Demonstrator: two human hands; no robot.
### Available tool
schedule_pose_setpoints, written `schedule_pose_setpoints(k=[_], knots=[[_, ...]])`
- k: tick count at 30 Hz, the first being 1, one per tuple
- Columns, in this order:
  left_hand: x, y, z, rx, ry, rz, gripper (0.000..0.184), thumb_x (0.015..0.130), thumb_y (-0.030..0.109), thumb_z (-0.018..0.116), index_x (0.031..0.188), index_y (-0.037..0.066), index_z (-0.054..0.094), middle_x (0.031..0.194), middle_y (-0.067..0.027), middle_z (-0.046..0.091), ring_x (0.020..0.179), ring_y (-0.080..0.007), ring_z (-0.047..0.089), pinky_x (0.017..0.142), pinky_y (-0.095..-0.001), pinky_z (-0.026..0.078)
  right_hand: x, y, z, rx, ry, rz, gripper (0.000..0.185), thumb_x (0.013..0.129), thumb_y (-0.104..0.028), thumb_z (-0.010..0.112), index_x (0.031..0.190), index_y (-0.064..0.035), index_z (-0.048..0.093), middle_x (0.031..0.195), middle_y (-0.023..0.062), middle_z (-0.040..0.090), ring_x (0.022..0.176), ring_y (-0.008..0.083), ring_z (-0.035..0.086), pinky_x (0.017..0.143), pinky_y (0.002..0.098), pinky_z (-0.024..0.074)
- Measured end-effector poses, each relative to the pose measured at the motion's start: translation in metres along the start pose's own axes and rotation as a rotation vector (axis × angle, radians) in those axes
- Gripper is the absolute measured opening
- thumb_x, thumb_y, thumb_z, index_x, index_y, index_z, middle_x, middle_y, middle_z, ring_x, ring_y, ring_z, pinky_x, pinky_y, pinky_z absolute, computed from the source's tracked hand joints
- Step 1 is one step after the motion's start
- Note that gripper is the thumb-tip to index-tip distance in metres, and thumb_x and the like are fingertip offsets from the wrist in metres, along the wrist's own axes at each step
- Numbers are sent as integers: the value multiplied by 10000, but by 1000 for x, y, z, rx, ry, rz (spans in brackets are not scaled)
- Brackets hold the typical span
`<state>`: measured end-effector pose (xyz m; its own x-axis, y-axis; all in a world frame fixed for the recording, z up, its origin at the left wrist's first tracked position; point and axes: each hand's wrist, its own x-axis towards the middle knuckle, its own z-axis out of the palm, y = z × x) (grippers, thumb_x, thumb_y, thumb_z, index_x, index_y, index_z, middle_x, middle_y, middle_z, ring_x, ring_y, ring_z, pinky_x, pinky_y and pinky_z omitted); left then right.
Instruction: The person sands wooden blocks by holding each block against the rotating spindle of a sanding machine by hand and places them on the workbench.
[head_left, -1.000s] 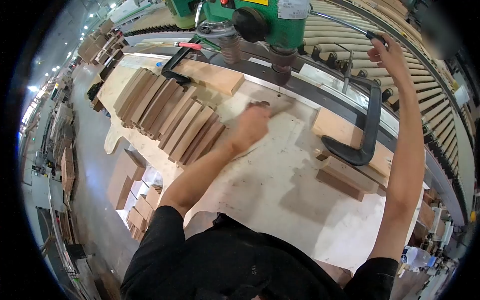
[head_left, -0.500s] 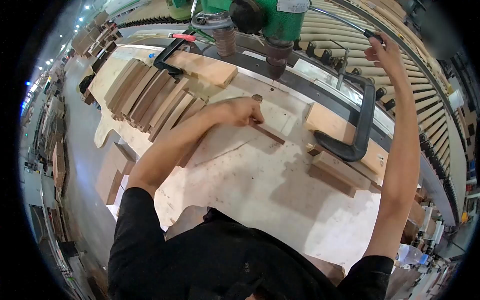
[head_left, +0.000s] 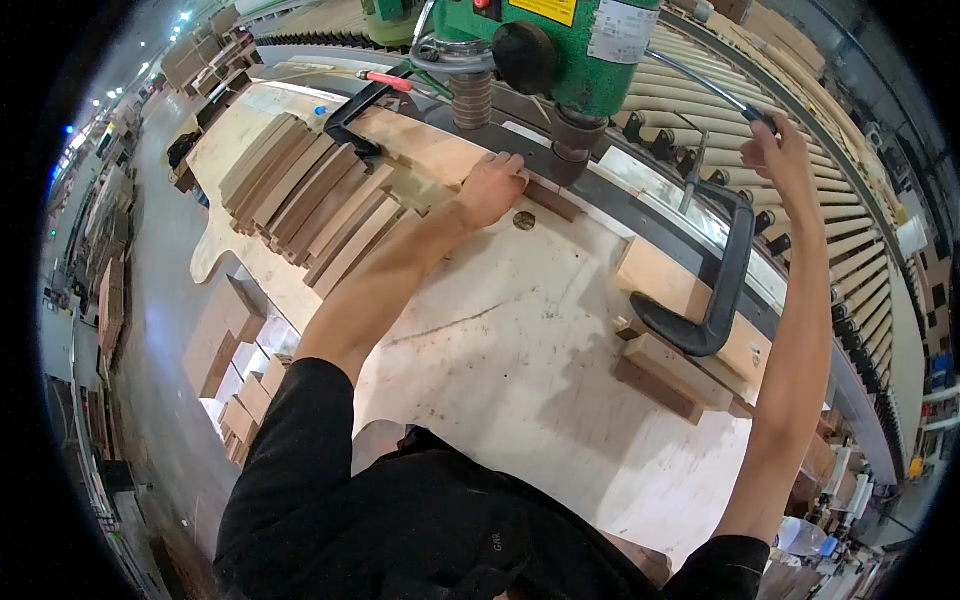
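"We're live: where are your hands?"

"Left hand (head_left: 493, 190) is out front, fingers bent down over one end of a wood strip (head_left: 553, 201), and that strip lies along the rail (head_left: 640, 210), right by the spindle (head_left: 577, 135)! Right hand (head_left: 780, 155) is up high, fingers curled round the grip of the lever (head_left: 757, 117); how tightly, I can't tell."

"What could go wrong from here?"

"My left fingers look awfully near that spindle; if the lever came down with them strayed under it, they'd be hurt, I reckon. And I'm only covering one end of the strip, so an uneven push might swing it off the rail. The stack (head_left: 310, 190) beside my left forearm could topple from a bump, too."

"Any writing?"

"Green machine (head_left: 590, 75): a white label (head_left: 617, 30) and a yellow sticker (head_left: 545, 9), print too small to read. My shirt (head_left: 430, 510) shows letters, maybe GNR. No brand I can make out!"
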<state>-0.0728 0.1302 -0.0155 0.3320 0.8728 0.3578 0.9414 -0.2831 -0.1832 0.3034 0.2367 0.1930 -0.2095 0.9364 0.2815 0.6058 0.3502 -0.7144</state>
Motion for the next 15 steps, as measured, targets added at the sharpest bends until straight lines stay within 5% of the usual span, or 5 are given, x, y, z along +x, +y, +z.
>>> schedule_pose_setpoints(k=[4,7,10,15], knots=[[3,-3,-6,-11,-34,-75,317,815,101,617,1128,47,609,1126,-125,564,1086,-308,556,917,-422,480,2,10,3,-11,-32,-3,540,975,-395,594,1362,-27,508,838,63,706,756,148,689,666,280,513],[1,-10,-3,-83,286,67,422,801,133,645,1209,43,581,1197,-137,566,1184,-304,517,974,-406,454,5,28,12,-17,-14,-14,578,972,-405,603,1385,-18,491,836,75,703,733,149,685,649,271,505],[10,-26,-1,-75,-44,90,600,830,109,657,1396,28,475,1426,-192,478,1323,-363,456,1108,-414,399,11,52,24,-53,-59,-38,596,969,-405,606,1401,-14,478,823,84,695,717,147,680,639,259,495],[19,-32,-7,-155,-241,81,583,875,110,611,1413,-23,432,1483,-207,435,1363,-374,427,1128,-418,391,12,73,72,-77,-129,-21,324,958,-286,620,1105,0,653,726,120,664,669,195,654,629,344,481]])
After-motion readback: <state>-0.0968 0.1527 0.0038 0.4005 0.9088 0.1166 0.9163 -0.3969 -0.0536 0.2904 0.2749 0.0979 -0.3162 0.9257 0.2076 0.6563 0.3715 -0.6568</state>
